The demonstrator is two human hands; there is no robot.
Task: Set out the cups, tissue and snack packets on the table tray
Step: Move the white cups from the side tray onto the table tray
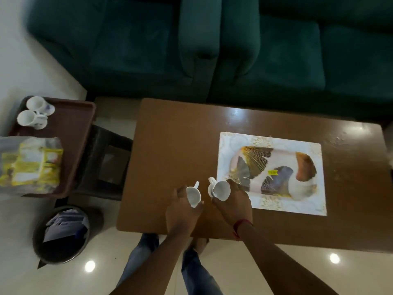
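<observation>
My left hand [180, 211] grips a white cup [193, 195] above the brown table [174, 150], handle pointing away from me. My right hand [235, 204] holds a second white cup [221, 190] just off the near left corner of the patterned table tray [308, 199], which has nothing on it. Two more white cups [35, 112] lie on a brown tray [72, 128] on a stool at the left. A clear bag of yellow snack packets [32, 165] rests on that same brown tray.
A dark green sofa [212, 43] runs along the far side of the table. A round bin [61, 233] with papers stands on the floor at the lower left. My legs and feet show below the table's near edge.
</observation>
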